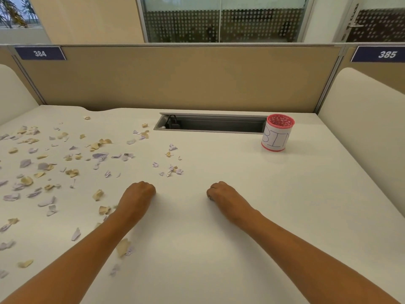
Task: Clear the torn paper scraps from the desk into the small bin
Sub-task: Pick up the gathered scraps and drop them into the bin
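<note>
Left grip [140,193]: fingers curled under into a fist, knuckles up, resting on the surface [219,249]. Nothing seen in it. Right grip [221,194]: same, a fist w/ fingers tucked, no scrap visible. Both sit well apart from the bin [277,132], to its left and nearer the person, the right grip being the closer of the two.

Bin: small red lattice cup, upright, w/ a white paper wrap hand-lettered "BIN". Can't tell what's inside.

Torn paper scraps [72,172], lilac and cream, all lie left of the bin and none touch it. The closest ones are a small cluster [174,170] and a couple of bits [172,148], still well apart from it. The thick of them is spread much further left, out to the surface's edge, w/ some beside and under the left forearm [87,249].

Cable recess [219,125], a grey slot in the surface, runs leftward from the bin. A black plug [172,122] sits at its end away from the bin. Tan partition [186,80] stands behind the bin. Plate "385" [386,54] is up and right of the bin, plate "384" [40,53] far to its left.
</note>
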`<state>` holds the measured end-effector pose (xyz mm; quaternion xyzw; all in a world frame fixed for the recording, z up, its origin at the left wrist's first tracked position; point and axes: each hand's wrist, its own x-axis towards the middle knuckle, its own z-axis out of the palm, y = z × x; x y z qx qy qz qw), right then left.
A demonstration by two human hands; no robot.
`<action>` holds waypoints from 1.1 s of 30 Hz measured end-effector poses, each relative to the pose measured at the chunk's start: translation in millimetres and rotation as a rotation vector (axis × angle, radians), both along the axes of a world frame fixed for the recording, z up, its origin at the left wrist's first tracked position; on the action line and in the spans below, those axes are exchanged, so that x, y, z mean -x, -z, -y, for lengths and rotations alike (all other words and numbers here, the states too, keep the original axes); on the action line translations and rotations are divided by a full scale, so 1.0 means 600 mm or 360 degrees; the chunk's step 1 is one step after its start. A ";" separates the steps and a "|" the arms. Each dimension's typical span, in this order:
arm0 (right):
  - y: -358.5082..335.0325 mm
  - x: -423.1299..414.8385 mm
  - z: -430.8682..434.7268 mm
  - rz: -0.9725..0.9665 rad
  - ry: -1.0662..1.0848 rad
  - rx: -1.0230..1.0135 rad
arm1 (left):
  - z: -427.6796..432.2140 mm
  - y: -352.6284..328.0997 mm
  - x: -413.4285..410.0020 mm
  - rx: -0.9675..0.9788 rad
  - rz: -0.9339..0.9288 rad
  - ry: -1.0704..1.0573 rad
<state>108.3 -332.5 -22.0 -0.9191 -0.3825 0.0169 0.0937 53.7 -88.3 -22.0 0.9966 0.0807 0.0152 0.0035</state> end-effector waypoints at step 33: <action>-0.161 -0.358 0.211 -0.0124 0.1201 -0.0914 | 0.362 -0.172 -0.346 0.0959 0.0089 0.0361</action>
